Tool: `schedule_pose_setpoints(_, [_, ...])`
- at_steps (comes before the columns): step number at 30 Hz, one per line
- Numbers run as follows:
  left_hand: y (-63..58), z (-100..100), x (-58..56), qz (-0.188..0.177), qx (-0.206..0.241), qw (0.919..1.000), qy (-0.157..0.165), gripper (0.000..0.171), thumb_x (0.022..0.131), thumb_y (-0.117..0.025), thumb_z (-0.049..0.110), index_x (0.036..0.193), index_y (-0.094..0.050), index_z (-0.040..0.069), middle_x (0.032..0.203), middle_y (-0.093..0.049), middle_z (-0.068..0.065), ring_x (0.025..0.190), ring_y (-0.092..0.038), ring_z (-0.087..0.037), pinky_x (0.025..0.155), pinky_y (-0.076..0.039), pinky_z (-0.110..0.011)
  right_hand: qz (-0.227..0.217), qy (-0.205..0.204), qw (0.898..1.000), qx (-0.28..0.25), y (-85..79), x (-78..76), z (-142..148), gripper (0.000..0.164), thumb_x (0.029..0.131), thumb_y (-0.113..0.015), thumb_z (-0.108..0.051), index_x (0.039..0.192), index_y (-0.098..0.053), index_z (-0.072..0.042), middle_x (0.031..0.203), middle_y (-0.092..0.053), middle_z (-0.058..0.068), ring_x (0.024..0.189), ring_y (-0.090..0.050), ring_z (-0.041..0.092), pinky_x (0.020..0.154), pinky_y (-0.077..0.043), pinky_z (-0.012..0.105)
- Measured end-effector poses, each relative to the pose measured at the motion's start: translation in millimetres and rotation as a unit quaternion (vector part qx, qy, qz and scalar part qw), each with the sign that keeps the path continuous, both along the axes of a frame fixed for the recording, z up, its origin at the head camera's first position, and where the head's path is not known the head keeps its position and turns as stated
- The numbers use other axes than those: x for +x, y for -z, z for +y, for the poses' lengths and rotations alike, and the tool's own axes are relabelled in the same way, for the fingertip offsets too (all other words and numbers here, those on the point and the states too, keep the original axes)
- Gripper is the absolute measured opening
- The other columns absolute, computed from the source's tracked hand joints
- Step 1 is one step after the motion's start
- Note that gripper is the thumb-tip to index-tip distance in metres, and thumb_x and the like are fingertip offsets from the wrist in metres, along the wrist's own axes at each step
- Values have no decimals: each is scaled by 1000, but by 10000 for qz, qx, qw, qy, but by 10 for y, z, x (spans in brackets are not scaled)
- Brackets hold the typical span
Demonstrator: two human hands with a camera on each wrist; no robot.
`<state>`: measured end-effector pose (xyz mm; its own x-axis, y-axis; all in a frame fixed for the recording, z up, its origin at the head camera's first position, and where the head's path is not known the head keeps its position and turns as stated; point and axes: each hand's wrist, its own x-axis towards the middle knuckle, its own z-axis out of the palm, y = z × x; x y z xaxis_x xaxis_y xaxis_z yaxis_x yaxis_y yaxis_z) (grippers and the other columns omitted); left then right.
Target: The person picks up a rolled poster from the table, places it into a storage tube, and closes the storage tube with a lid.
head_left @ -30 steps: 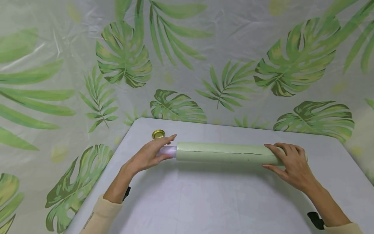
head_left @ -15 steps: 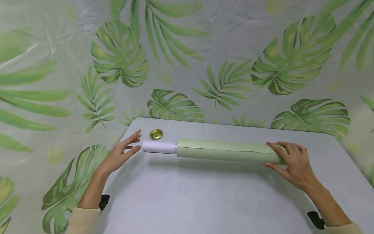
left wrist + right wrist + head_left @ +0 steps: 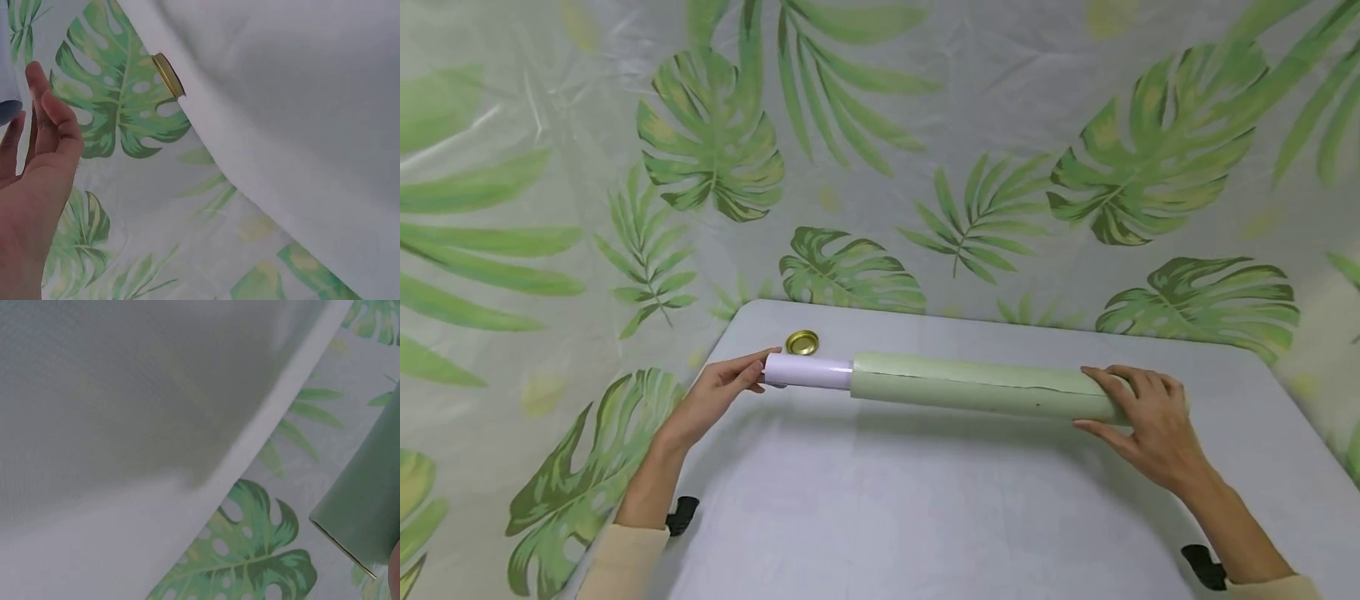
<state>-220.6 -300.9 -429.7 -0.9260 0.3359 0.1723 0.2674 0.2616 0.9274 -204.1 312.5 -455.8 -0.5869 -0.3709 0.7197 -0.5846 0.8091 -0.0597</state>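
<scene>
A long light-green tube with a dark seam line is held level above the table. My right hand grips its right end, thumb below and fingers over the top. From the tube's left end sticks a smooth pale-lilac roll. My left hand is at that roll's free end, with fairly straight fingers, some partly behind it. In the left wrist view the roll shows only at the edge, by the fingertips. The right wrist view shows one end of the green tube and a bit of finger.
A round gold lid lies on the white-covered table, just behind the roll's free end. Past the table's back edge hangs a leaf-patterned sheet.
My left hand first held the roll close to the tube, then came away leftward, and is now back at the roll's free end. The right hand keeps its grip.
</scene>
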Motion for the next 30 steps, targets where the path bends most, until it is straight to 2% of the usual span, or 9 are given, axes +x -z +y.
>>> schedule_pose_setpoints(3, [-6,23,1,-56,69,9999,-68,44,112,-48,24,149,-55,3,132,-67,17,104,-67,-8,90,-55,-24,25,23,10000,0,-6,3,1,85,92,-43,-83,136,-67,-16,115,-65,22,103,-57,45,89,-35,66])
schedule_pose_setpoints(7, [-13,49,24,-155,91,9997,-143,43,110,-52,22,149,-55,3,136,-66,15,103,-66,-8,91,-54,-22,-35,15,10000,14,-2,7,1,84,92,-43,-83,137,-67,-16,116,-65,22,104,-56,45,90,-35,66])
schedule_pose_setpoints(13, [-27,76,39,-187,220,9995,-119,45,106,-60,18,149,-56,4,151,-58,5,111,-63,-4,91,-54,-20,-97,58,9999,48,23,13,4,85,92,-42,-84,137,-66,-15,116,-64,22,105,-56,45,90,-35,67])
schedule_pose_setpoints(18, [-38,109,49,-143,313,9994,-35,45,106,-60,14,149,-54,0,153,-58,-3,118,-62,1,91,-55,-19,-111,70,9999,94,35,17,8,85,92,-42,-83,138,-65,-15,116,-64,23,106,-56,46,89,-35,66])
schedule_pose_setpoints(24, [-62,228,75,-138,375,9992,-92,47,104,-63,15,149,-55,1,157,-50,-16,133,-55,5,101,-52,-16,-40,36,10000,71,36,9,-9,84,93,-42,-83,138,-66,-16,116,-65,22,105,-56,45,89,-35,66])
schedule_pose_setpoints(26, [-67,285,79,-93,344,9992,-167,47,104,-65,16,147,-56,0,156,-49,-21,132,-57,5,101,-51,-15,-48,14,10000,64,41,1,-29,84,93,-42,-82,138,-66,-16,116,-65,22,105,-57,45,89,-35,66])
schedule_pose_setpoints(30, [-82,413,81,-66,217,9993,-290,47,102,-68,18,145,-59,2,152,-55,-20,122,-64,4,97,-53,-15,-150,-1,9999,53,56,-13,-85,83,93,-42,-82,140,-65,-17,117,-64,22,106,-56,45,90,-35,66])
